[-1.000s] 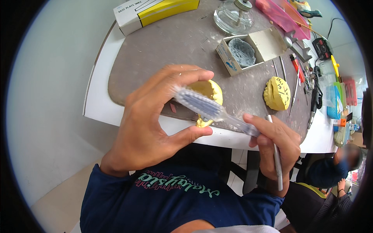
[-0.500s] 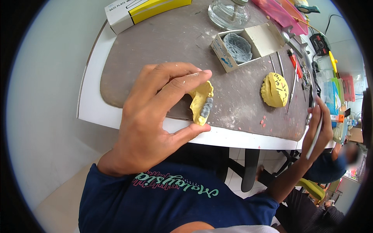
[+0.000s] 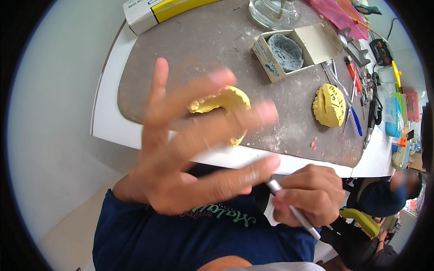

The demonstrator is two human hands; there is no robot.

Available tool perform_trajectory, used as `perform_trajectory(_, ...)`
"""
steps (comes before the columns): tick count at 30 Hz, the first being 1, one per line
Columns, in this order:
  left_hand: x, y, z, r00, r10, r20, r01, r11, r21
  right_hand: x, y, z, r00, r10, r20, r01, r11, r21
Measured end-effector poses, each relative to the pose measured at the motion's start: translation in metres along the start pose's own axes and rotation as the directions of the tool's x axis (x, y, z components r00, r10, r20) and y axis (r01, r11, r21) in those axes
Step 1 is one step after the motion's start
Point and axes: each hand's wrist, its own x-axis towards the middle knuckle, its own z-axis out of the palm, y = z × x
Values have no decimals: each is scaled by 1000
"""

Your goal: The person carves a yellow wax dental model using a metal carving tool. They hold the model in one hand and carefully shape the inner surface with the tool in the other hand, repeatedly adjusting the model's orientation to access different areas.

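My left hand [image 3: 199,140], blurred by motion, has its fingers spread over a yellow horseshoe-shaped dental cast [image 3: 237,97]. The cast appears to lie near the table's front edge, partly hidden behind those fingers, and the grey wax teeth on it cannot be seen now. My right hand [image 3: 312,194] is closed around a slim silver metal instrument [image 3: 304,222] in front of the table edge. The instrument's upper end comes close to my left thumb; whether they touch I cannot tell. A second yellow cast [image 3: 328,105] with handwriting on its base lies to the right.
An opened carton [image 3: 266,61] holds a grey wax block [image 3: 285,53]. Behind it stands a glass burner [image 3: 273,13]. A yellow and white box [image 3: 181,5] lies far left. A blue-ended instrument [image 3: 356,121], red lighter [image 3: 351,72] and handpiece [image 3: 371,124] lie right. Another person [image 3: 384,194] sits beyond.
My left hand has let go of the cast and spread its fingers. My right hand has come in from the right with the silver instrument. A blue-ended instrument now shows beside the second cast.
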Motion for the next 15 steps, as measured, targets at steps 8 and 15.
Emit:
perform_trajectory(8,-17,12,-8,998,63,25,-62,998,-25,2,3,13,999,25,-39,-5,890,455)
perform_trajectory(15,-6,-22,-36,983,-180,27,178,982,66,-24,0,-17,922,158,-353,-31,940,339)
